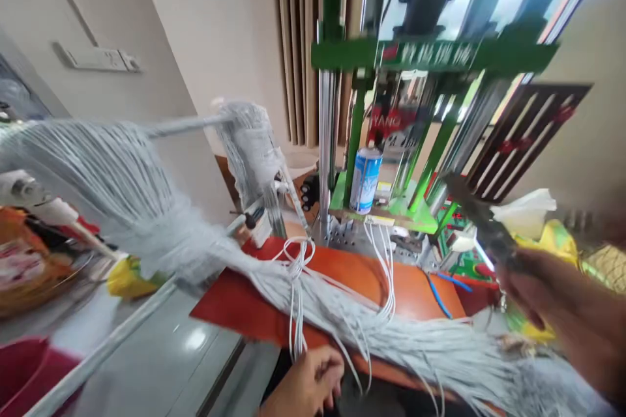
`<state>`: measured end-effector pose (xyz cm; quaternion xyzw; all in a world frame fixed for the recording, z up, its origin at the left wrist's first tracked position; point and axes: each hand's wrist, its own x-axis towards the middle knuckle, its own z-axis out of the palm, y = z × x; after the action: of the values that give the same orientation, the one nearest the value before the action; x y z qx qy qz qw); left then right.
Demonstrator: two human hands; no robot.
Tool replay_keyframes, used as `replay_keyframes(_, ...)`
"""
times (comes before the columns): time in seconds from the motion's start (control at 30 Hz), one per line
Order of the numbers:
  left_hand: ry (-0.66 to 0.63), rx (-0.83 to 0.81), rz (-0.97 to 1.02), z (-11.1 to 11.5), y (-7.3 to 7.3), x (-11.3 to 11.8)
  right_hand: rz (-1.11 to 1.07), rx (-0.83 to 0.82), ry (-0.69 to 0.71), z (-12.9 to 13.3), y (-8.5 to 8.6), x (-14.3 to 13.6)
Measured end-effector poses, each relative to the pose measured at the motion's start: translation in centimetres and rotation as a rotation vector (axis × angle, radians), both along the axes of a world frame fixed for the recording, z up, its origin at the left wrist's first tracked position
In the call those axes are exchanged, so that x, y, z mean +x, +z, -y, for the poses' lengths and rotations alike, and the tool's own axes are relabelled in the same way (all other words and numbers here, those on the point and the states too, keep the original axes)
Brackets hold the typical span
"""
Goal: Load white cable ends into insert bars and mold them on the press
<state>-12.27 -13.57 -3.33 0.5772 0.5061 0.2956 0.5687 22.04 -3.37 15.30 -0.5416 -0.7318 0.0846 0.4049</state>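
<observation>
A thick bundle of white cables (352, 306) lies across the orange-red tabletop (323, 267), running from the left toward the lower right. My left hand (308, 383) is at the table's front edge, its fingers curled closed. Loose cable strands hang just behind it; whether the fingers hold anything is hidden. On the right, my right hand (548, 287) is raised and smeared by motion. It grips a dark, long tool (476, 215), too blurred to name exactly. Behind the bundle, several looped white cables (386, 267) hang from the green press (342, 199).
A blue-and-white spray can (366, 180) stands on the press base. More white cable (98, 163) hangs over a rack at left. Blue cable pieces (440, 296) lie right of centre, near yellow bags (557, 244). A magenta tub (29, 371) sits at lower left.
</observation>
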Motion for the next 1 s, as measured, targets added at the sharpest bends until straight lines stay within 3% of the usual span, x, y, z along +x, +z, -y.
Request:
replay_keyframes(0.07, 0.057, -0.098, 0.04, 0.3, -1.5, 0.3, 0.027, -0.238, 0.046, 1.7, -7.1, 1.5)
replay_keyframes(0.1, 0.089, -0.125, 0.056, 0.5, -2.1, 0.6, 0.045, -0.337, 0.062, 2.0, -9.8, 1.9)
replay_keyframes(0.17, 0.138, -0.159, 0.065, 0.7, -2.6, 1.4, 0.172, -0.429, 0.019, 1.4, -13.5, 2.2)
replay_keyframes(0.23, 0.158, -0.181, 0.027, 1.0, -2.7, 2.3, 0.346, -0.431, -0.062, -0.5, -15.5, 1.9)
replay_keyframes(0.33, 0.141, -0.153, -0.096, 1.6, -2.6, 3.7, 0.517, -0.388, -0.119, -3.6, -16.8, 1.0)
replay_keyframes(0.4, 0.155, -0.013, -0.235, 1.8, -2.6, 4.1, 0.563, -0.361, -0.102, -5.3, -17.5, 0.3)
replay_keyframes(0.53, 0.264, 0.628, -0.554, 0.6, -2.0, 3.0, 0.65, -0.308, -0.049, -7.0, -19.1, -0.4)
replay_keyframes(0.6, 0.209, 0.862, -0.708, -0.9, -1.4, 1.9, 0.637, -0.254, -0.036, -6.7, -19.2, -0.8)
replay_keyframes(0.7, 0.051, 0.983, -0.85, -3.6, -0.5, 0.5, 0.442, -0.182, 0.15, -4.2, -18.2, -2.2)
replay_keyframes(0.8, -0.077, 1.036, -0.855, -5.8, 0.1, -0.1, 0.279, -0.261, 0.4, 0.3, -17.2, -5.1)
replay_keyframes(0.9, -0.135, 1.024, -0.719, -6.5, 0.9, -0.6, 0.336, -0.277, 0.398, 4.6, -17.6, -8.4)
replay_keyframes(1.0, 0.015, 0.893, -0.389, -5.1, 2.7, -0.6, 0.404, -0.22, 0.29, 7.0, -19.3, -11.0)
